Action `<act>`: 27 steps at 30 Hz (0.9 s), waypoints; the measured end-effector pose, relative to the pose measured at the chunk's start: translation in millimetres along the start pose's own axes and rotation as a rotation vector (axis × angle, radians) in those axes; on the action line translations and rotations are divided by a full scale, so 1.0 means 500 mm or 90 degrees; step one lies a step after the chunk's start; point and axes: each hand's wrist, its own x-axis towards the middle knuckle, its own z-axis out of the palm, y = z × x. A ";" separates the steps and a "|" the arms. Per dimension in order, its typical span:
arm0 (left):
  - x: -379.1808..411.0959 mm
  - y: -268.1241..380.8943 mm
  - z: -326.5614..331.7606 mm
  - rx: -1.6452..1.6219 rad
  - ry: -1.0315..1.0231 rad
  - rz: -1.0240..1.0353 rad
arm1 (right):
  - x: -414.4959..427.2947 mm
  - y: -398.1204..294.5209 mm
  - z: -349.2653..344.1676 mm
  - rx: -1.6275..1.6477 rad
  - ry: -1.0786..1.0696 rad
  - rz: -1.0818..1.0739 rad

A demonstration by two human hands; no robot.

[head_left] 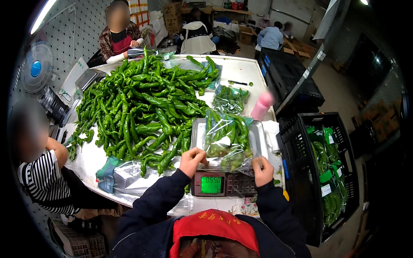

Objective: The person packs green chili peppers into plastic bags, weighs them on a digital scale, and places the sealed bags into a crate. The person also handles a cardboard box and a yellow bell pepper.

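Observation:
A clear plastic bag of green peppers [227, 138] lies on the metal pan of a digital scale [196, 132]. My left hand [193, 162] pinches the bag's near left corner, and my right hand [263, 171] is closed at its near right corner. The scale's lit green display [211, 184] faces me. A large heap of long green peppers [145, 103] spreads to the left of the scale. Beyond the pan lies another filled bag of peppers [229, 99]. Empty clear bags with a teal print [129, 175] lie at the table's near left.
A pink bottle [262, 105] stands behind the scale. On the right, a black crate [290, 174] holds bagged peppers; closed black crates [290, 77] stand beyond. A person in stripes [45, 180] is at left, another [119, 38] across the table. A metal post [309, 69] rises at right.

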 end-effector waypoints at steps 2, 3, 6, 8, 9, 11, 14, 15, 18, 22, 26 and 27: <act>0.036 0.009 0.012 0.008 0.051 -0.022 | 0.051 0.024 0.010 -0.019 0.044 0.031; 0.058 -0.011 0.014 -0.003 0.081 -0.041 | 0.076 0.029 0.013 -0.080 0.044 0.009; 0.112 -0.052 0.016 0.072 0.113 -0.069 | 0.112 0.121 0.028 -0.091 0.077 0.034; 0.140 -0.110 0.004 0.264 0.146 0.015 | 0.118 0.160 0.044 -0.118 0.076 0.033; 0.146 -0.111 0.011 0.326 0.148 0.028 | 0.116 0.212 0.046 -0.100 0.061 0.074; 0.141 -0.116 -0.001 0.357 0.128 -0.015 | 0.118 0.194 0.057 -0.095 0.044 0.081; 0.152 -0.103 0.014 0.393 0.126 -0.020 | 0.125 0.160 0.051 -0.071 0.015 0.135; 0.160 -0.098 0.019 0.401 0.104 -0.031 | 0.131 0.167 0.045 -0.066 -0.002 0.145; 0.181 -0.099 0.025 0.354 0.093 -0.022 | 0.146 0.155 0.034 -0.027 -0.025 0.183; 0.183 -0.090 0.015 0.495 0.096 0.001 | 0.168 0.221 0.055 0.013 -0.054 0.147; 0.186 -0.060 0.032 0.591 0.062 0.007 | 0.177 0.285 0.043 0.013 -0.039 0.165; 0.183 -0.059 0.029 0.596 0.063 0.012 | 0.181 0.276 0.046 0.040 -0.057 0.183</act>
